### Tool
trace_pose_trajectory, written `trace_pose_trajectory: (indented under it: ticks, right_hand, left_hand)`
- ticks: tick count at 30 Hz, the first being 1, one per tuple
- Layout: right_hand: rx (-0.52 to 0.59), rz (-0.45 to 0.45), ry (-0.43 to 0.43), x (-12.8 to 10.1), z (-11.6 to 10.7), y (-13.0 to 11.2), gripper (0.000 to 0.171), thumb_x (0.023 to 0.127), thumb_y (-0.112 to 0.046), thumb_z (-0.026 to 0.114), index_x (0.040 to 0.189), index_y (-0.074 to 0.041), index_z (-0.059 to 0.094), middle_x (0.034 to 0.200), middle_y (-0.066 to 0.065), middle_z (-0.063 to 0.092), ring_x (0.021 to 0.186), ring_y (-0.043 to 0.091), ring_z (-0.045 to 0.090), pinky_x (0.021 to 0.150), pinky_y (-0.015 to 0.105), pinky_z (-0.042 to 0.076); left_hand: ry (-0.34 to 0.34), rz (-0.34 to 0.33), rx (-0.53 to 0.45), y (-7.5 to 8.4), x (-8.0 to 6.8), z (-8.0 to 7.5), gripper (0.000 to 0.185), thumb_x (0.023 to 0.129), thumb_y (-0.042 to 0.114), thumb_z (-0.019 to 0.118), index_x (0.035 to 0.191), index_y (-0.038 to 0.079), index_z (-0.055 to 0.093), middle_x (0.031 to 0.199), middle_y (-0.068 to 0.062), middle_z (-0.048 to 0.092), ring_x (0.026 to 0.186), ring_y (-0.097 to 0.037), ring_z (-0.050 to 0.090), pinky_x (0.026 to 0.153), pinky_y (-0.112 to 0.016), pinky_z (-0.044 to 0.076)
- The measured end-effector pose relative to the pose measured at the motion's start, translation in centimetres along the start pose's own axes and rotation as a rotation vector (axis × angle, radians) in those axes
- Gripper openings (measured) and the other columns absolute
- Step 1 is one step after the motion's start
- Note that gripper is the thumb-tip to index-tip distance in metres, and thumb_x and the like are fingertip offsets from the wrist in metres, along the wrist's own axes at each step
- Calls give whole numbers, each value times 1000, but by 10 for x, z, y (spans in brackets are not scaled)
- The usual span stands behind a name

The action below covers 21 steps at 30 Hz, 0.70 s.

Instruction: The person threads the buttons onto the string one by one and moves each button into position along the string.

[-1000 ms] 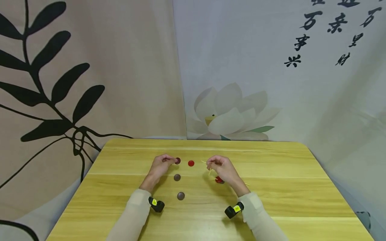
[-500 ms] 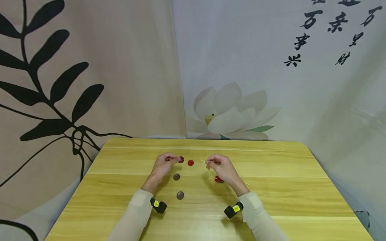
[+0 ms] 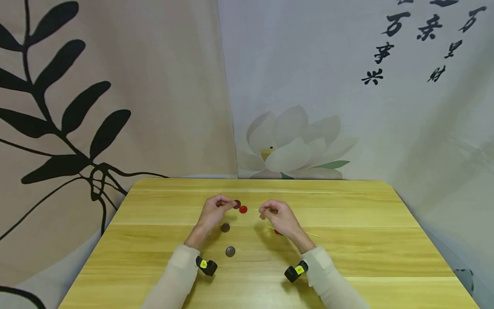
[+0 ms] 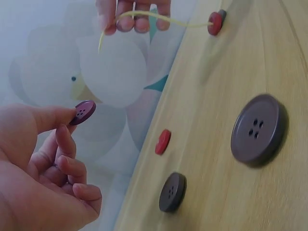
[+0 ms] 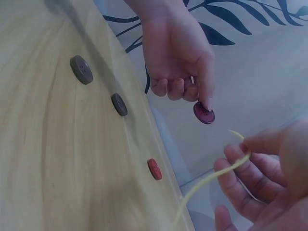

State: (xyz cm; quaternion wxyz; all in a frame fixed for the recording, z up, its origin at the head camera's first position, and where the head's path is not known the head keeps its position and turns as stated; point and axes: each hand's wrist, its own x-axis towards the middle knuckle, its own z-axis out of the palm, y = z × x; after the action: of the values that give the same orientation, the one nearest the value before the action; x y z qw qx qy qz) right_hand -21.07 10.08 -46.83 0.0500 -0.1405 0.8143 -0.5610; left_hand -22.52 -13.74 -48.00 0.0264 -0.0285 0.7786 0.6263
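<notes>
My left hand pinches a purple button by its rim between thumb and forefinger, lifted just above the table near the red button. It should feel light, hard and a little slick, so I judge the edge the safest hold (that keeps the four holes free). My right hand pinches a thin yellow cord close to its tip; it looks limp and will droop. Behind the table, a hanging carries brushed black characters I cannot read.
</notes>
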Motion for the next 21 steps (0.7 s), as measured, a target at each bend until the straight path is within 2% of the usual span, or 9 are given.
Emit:
trace_pose_trajectory:
  ticks: [3, 8, 15, 21]
  right_hand:
    - [-5, -7, 3, -2, 1, -1, 15, 97, -3, 56, 98, -6, 71, 87, 6, 71, 82, 20, 67, 65, 25, 47]
    - [1, -5, 10, -4, 1, -3, 15, 97, -4, 56, 98, -7, 71, 87, 7, 71, 83, 24, 67, 66, 25, 47]
    - [24, 8, 25, -6, -1, -1, 13, 97, -5, 58, 98, -7, 71, 92, 17, 71, 87, 33, 67, 64, 25, 46]
    - [12, 24, 52, -10, 0, -10, 13, 95, -1, 58, 96, -4, 71, 89, 16, 72, 83, 27, 67, 63, 23, 45]
  left_hand:
    - [-4, 17, 14, 3, -3, 3, 14, 92, 21, 71, 97, 7, 70, 88, -4, 63, 88, -29, 53, 75, -32, 40]
    - [-10, 35, 45, 6, -5, 6, 12, 93, 21, 70, 96, 9, 70, 91, -6, 65, 79, -18, 48, 72, -32, 38]
    - [2, 47, 38, 9, -7, 10, 11, 91, 19, 73, 92, 8, 70, 79, -2, 59, 72, -16, 48, 63, -27, 38]
    - [-9, 60, 34, 12, -8, 14, 13, 90, 19, 74, 90, 7, 69, 79, -1, 58, 70, -16, 48, 59, -24, 36]
